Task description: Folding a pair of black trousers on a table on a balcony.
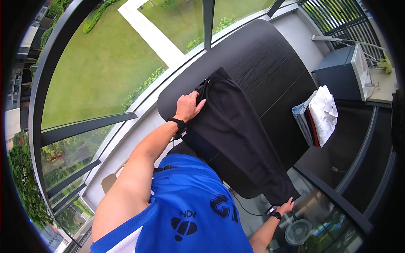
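Note:
A pair of black trousers [237,126] lies lengthwise across a dark wood-grain table [269,53], folded lengthwise, its waistband toward the window side. My left hand [189,107] grips the trousers near the waistband, thumb on top, with the fingers partly hidden by the cloth. At the far end, past the table's edge, my right hand [285,206] pinches the hem of the legs. Both wrists wear black bands with small devices. A stack of folded clothes, with a white shirt [322,117] on its outer side and red, grey and blue garments beside it, rests at the table's right end.
Tall windows with dark frames [207,22] run along the table's far side. A grey cabinet or appliance [335,72] stands at the right by a sink-like basin. A fan [298,231] shows at the lower right, near a cable [243,207]. Part of a chair [108,182] is at the left.

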